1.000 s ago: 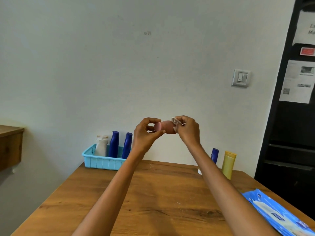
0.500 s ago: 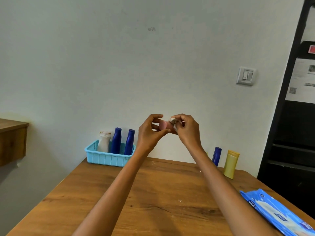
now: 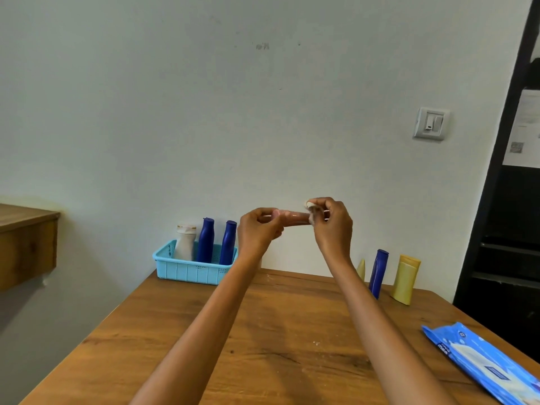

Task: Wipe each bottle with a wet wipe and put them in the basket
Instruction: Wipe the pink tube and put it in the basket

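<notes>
The left hand [image 3: 257,232] pinches one end of a small pink bottle [image 3: 292,218] held up in the air, lying sideways from left to right, and the right hand [image 3: 330,226] holds the other end with a scrunched wet wipe [image 3: 310,209] around it. The blue basket [image 3: 190,266], with three bottles in it, sits far down to the left on the wooden table [image 3: 292,331], so I think the left hand is nearer. More bottles and a blue wipes pack [image 3: 482,361] wait on the right, by a plain wall.

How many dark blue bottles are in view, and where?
3. Two stand in the basket: one beside the white bottle, one at the right end. The third stands on the table, left of the yellow bottle.
</notes>
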{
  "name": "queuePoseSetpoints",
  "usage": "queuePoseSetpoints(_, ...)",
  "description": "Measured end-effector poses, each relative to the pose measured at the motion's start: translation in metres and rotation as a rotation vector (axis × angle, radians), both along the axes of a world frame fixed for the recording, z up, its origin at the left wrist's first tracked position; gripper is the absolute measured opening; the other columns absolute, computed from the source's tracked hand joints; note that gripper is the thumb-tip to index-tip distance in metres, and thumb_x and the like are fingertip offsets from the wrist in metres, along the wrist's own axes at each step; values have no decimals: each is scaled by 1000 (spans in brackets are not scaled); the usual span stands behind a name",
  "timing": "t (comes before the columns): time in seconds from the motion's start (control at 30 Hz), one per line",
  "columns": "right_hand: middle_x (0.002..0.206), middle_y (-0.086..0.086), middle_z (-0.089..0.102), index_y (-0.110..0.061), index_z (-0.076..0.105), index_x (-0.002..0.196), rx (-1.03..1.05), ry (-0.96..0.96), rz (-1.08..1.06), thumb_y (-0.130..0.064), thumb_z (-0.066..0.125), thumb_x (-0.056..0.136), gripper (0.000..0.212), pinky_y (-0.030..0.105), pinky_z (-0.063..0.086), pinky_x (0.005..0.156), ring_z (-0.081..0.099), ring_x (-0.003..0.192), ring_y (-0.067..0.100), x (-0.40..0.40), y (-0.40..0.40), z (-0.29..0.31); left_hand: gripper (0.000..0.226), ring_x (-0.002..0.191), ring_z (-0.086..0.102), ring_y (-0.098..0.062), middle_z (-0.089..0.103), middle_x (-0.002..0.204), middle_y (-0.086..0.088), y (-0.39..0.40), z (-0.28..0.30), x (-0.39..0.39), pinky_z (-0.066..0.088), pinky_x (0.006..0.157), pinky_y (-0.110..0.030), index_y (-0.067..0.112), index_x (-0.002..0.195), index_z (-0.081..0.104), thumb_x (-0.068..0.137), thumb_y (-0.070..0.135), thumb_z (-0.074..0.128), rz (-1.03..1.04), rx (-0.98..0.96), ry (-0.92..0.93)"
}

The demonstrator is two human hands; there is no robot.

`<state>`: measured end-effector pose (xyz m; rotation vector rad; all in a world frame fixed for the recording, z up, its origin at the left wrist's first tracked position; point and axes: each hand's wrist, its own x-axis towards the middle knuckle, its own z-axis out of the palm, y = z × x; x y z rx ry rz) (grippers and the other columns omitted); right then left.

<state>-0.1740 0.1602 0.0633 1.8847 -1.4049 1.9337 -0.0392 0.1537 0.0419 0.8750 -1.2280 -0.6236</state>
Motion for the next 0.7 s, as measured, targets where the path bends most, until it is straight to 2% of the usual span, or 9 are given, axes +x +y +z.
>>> queuePoseSetpoints(0.1, 108, 7, 60, -12, 66, 104, -22, 19, -64, -8, 55, 92, 17, 1, 35, 66, 58, 93, 13, 4, 0, 3, 34, 79, 70, -13, 70, 99, -9, 0, -7, -3, 58, 70, -23, 9, 109, 63, 83, 32, 67, -133, 190, 172)
queuePoseSetpoints(0.23, 105, 2, 60, -13, 69, 103, -70, 286, 13, -7, 57, 89, 19, 5, 39, 74, 59, 93, 11, 21, 5, -18, 29, 79, 71, -21, 72, 89, -12, 3, -8, 0, 58, 75, -29, 1, 100, 66, 82, 24, 70, -359, 325, 504)
queuePoseSetpoints(0.3, 108, 0, 60, -14, 69, 108, -106, 387, 13, -7, 58, 89, 23, 10, 46, 78, 60, 95, 10, 23, 7, -32, 26, 73, 71, -23, 71, 82, -14, 3, -7, 3, 59, 72, -30, 0, 96, 66, 82, 21, 70, -413, 379, 596)
queuePoseSetpoints(0.37, 108, 0, 62, -14, 69, 108, -131, 360, 15, -6, 61, 88, 23, 15, 51, 78, 61, 95, 11, 16, 6, -33, 31, 71, 70, -24, 69, 80, -15, 2, -7, 3, 59, 70, -31, -2, 101, 64, 82, 21, 70, -443, 413, 586)
queuePoseSetpoints(0.43, 104, 2, 64, -13, 70, 105, -143, 270, -12, -6, 63, 87, 21, 9, 47, 74, 62, 92, 13, 7, 2, -24, 37, 72, 68, -25, 66, 84, -16, 2, -7, 0, 59, 71, -33, -4, 106, 60, 83, 22, 70, -461, 432, 572)
queuePoseSetpoints(0.53, 105, 7, 64, -11, 69, 106, -104, 109, -59, -8, 63, 87, 20, 1, 37, 73, 63, 94, 16, 1, 0, -9, 34, 67, 68, -25, 63, 84, -17, 5, -5, -6, 59, 68, -32, -2, 104, 56, 84, 22, 68, -479, 444, 567)
queuePoseSetpoints(0.7, 107, 2, 62, -11, 71, 102, -87, 271, -13, -11, 61, 88, 17, 3, 39, 73, 60, 95, 11, 19, 6, -20, 24, 70, 70, -24, 71, 70, -13, 5, -7, -5, 59, 74, -33, -2, 93, 62, 85, 19, 67, -529, 427, 583)
